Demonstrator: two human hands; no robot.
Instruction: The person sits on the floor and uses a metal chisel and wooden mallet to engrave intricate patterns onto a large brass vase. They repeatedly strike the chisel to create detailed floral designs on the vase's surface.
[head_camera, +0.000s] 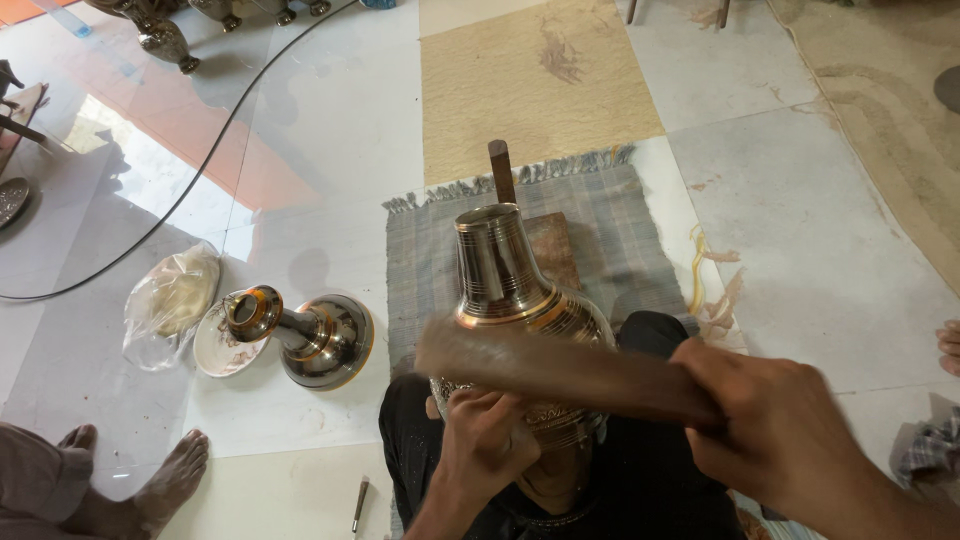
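Observation:
A tall brass and silver vase (505, 280) lies tilted on my lap, its open mouth pointing away from me. My left hand (485, 445) presses against its engraved lower body, fingers curled on what may be a small tool that I cannot make out. My right hand (770, 425) grips a flat wooden stick (560, 368), blurred with motion, lying across the vase's shoulder. Under the vase a wooden block (553, 247) rests on a grey woven mat (620, 230).
A second metal vase (305, 335) lies on its side to the left beside a small plate (215, 345) and a plastic bag (170, 300). Another person's bare feet (150, 480) show bottom left. A black cable (190, 185) curves over the tiles. A chisel (359, 505) lies near my knee.

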